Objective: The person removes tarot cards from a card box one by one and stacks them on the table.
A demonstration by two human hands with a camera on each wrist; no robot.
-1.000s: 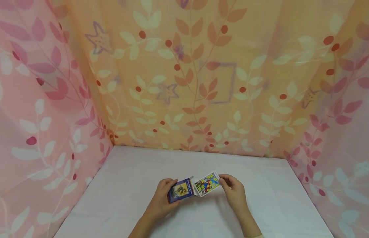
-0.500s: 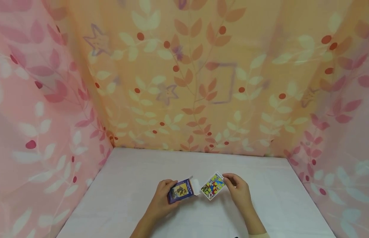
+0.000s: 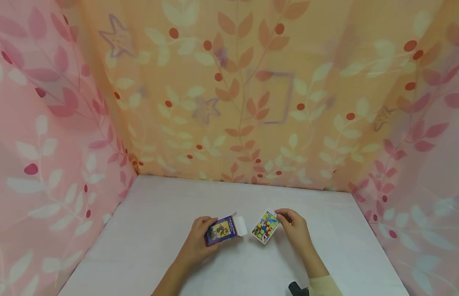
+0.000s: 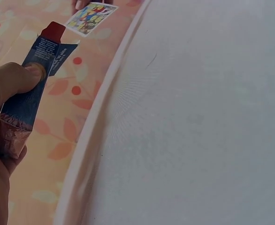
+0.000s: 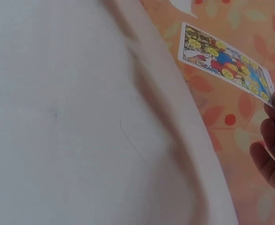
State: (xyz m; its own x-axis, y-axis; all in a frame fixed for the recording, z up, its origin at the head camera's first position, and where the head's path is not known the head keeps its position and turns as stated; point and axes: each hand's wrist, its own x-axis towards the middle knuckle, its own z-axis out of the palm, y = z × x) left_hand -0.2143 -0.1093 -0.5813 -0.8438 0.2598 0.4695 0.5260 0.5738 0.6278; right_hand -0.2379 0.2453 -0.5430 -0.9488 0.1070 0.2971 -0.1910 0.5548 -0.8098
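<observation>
My left hand grips a dark blue and purple card box with a yellow picture on its front. The box's white flap stands open toward the right. In the left wrist view the thumb presses the narrow side of the box, and a red tab sticks out at its end. My right hand pinches one illustrated card by its upper right corner, apart from the box. Yellow discs and a red and blue figure show on the card in the right wrist view.
A white cloth-covered table lies beneath both hands. Floral curtains stand around it, a yellow-orange one behind and pink ones at the sides. A black object shows beside the right sleeve at the bottom edge.
The card, one second ago at the box's open end, has moved right with my right hand and now stands apart, tilted more upright. The left hand still holds the box.
</observation>
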